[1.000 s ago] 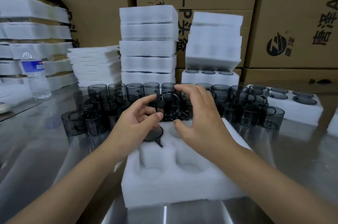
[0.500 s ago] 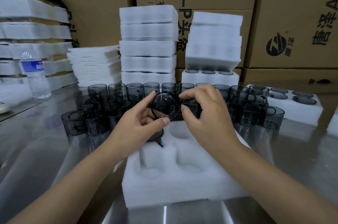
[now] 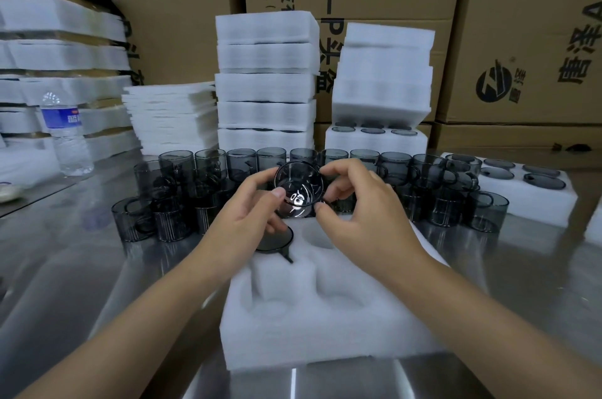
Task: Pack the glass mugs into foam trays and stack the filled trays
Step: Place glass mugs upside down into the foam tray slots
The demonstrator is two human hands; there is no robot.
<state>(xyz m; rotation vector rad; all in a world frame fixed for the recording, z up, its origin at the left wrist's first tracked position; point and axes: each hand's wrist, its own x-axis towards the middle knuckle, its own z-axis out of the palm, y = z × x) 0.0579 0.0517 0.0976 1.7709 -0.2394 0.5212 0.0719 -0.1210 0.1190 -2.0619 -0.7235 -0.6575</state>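
Left hand (image 3: 247,213) and right hand (image 3: 361,209) both pinch one smoky glass mug (image 3: 299,190): thumbs on the near rim, fingers curled round the far side. Held mug sits between the two hands, tipped on its side with a round end toward the camera, in the air over the far edge of the foam tray (image 3: 325,327). Seated mug (image 3: 275,240) in the tray's far-left pocket, just under the left hand. Loose mugs (image 3: 452,203) in rows behind on the worktop (image 3: 65,252). Filled tray (image 3: 537,206) off right, foam stacks (image 3: 265,86) behind.
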